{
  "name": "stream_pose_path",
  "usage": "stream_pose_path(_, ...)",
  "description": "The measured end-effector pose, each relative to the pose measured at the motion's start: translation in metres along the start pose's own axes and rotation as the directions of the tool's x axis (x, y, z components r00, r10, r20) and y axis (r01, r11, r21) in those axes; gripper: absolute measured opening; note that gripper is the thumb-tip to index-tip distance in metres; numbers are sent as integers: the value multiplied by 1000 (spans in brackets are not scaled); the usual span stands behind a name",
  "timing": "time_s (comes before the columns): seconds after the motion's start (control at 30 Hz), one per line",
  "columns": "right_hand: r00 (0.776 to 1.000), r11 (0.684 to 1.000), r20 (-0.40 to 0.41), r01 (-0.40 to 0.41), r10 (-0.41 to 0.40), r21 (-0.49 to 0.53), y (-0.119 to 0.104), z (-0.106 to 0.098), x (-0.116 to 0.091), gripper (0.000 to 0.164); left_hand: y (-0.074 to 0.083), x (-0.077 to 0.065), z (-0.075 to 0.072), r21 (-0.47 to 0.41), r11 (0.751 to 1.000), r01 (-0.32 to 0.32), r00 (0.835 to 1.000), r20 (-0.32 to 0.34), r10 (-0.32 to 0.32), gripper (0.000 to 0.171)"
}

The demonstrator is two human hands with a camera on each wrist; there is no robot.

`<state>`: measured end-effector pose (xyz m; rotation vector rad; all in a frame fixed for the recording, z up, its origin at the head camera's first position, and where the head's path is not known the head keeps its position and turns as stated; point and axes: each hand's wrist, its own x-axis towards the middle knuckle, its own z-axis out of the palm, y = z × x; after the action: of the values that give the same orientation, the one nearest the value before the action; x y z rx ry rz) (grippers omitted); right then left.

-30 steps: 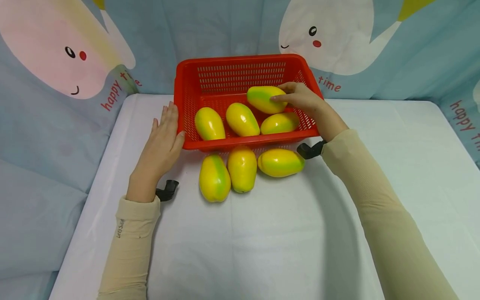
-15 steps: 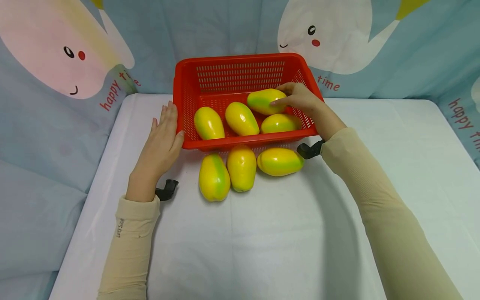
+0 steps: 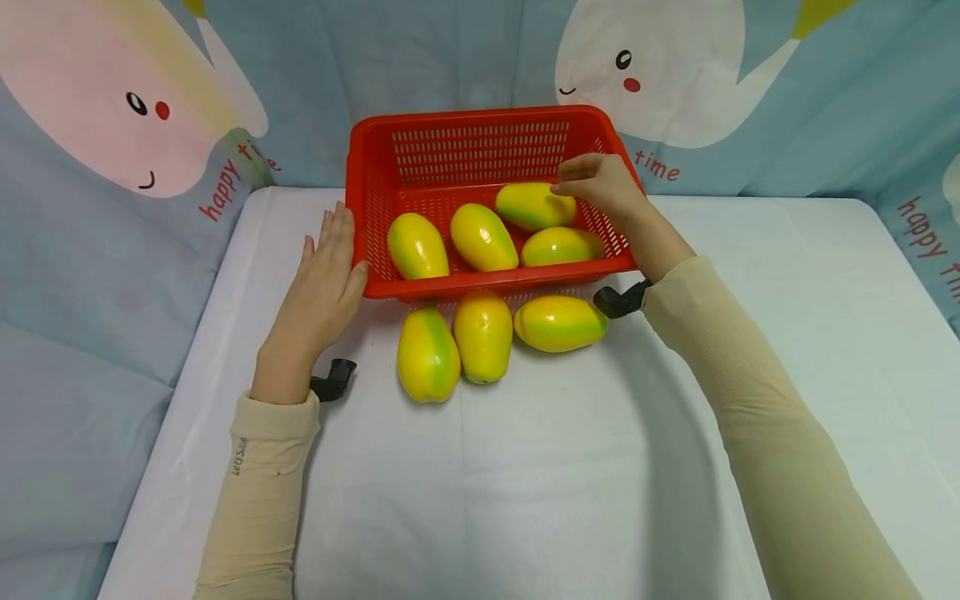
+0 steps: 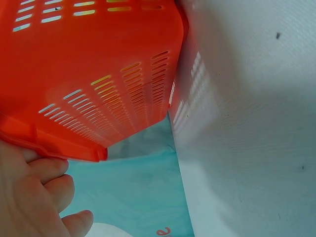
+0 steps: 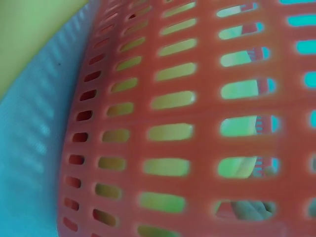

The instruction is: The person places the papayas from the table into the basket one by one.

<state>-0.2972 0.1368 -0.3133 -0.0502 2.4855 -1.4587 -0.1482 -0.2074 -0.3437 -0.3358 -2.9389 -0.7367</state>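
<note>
A red slotted basket [image 3: 420, 290] holds several yellow-green mangoes. My right hand [image 3: 607, 185] is over its right side, fingers extended at the near end of the rear-right mango [image 3: 528, 206]. Just in front of that fruit lies another mango [image 3: 561, 247]; two more, a middle mango [image 3: 483, 238] and a left mango [image 3: 418, 246], sit to the left. My left hand [image 3: 318, 283] rests flat along the basket's left side. In the left wrist view, fingers [image 4: 59, 192] lie right at the rim. The right wrist view shows the basket wall [image 5: 207, 108] close up, hiding the right hand's grip area.
Three mangoes lie on the white table [image 3: 525, 483] against the basket's front: a left one [image 3: 429, 356], a middle one [image 3: 483, 340] and a right one [image 3: 561, 323]. A blue curtain [image 3: 450, 50] with whale prints stands behind the basket.
My right hand has let go of the rear-right mango and lifted slightly, its fingers straightening. That mango has come down a little into the basket. My left hand stays put.
</note>
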Motion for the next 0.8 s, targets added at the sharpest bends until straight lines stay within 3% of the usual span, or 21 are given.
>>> stream_pose_path(0.43, 999, 966, -30, -7, 15, 260, -4, -5, -14, 45, 0, 0, 0, -24, 1000, -9, 1000, 15, 9, 63)
stream_pose_path(0.8, 993, 928, 35, 89, -110, 362, -4, -12, -45, 40, -2, -1, 1, -16, 1000, -25, 1000, -7, 25, 63)
